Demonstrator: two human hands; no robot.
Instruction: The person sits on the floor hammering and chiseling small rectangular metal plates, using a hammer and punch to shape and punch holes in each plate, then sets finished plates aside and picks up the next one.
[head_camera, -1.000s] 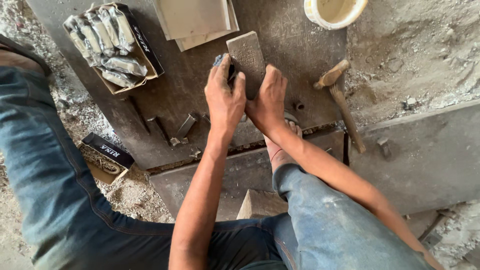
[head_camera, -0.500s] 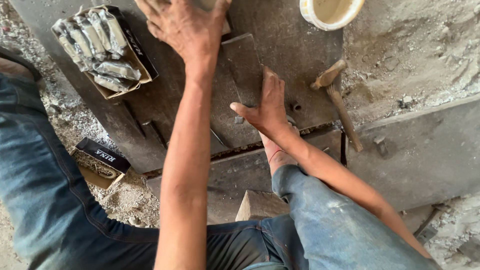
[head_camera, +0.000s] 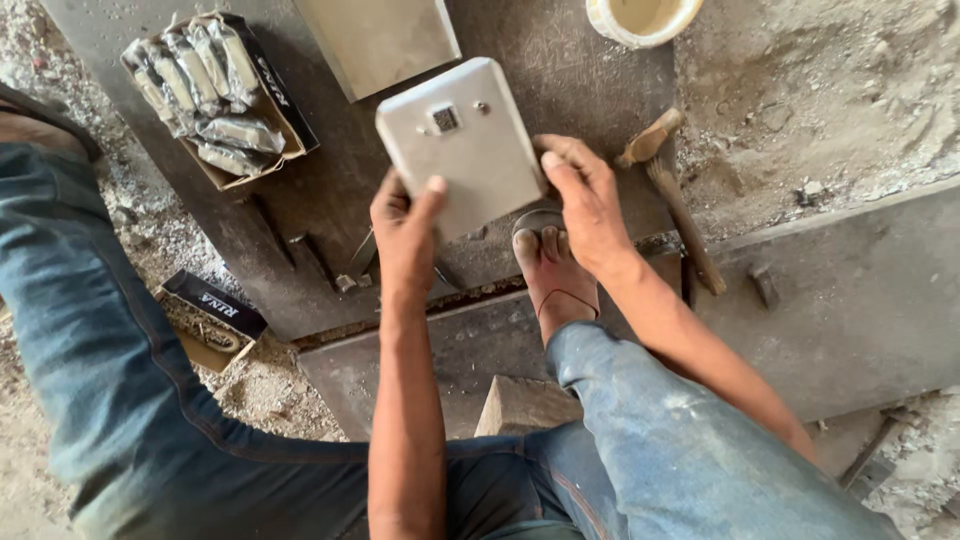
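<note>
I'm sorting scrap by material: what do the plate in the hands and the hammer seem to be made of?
The plate, held by the left hand and right hand, looks like thin sheet metal: dull silver-grey, soft sheen, rounded corners, with small fittings on its face. The hammer seems to have a pale wooden handle; its dark part looks like iron, though that is less clear.

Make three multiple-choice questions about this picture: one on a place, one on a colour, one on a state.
1. Where is the hammer?
A. right of the right hand
B. inside the cardboard box
C. on the person's knee

2. What colour is the metal plate?
A. red
B. silver-grey
C. green

3. How is the metal plate held?
A. lying untouched
B. by the left hand only
C. by both hands

Answers:
1 A, the hammer lies on the dark slab beside the right hand.
2 B, the plate is silver-grey.
3 C, the left hand and the right hand each grip an edge.
</note>
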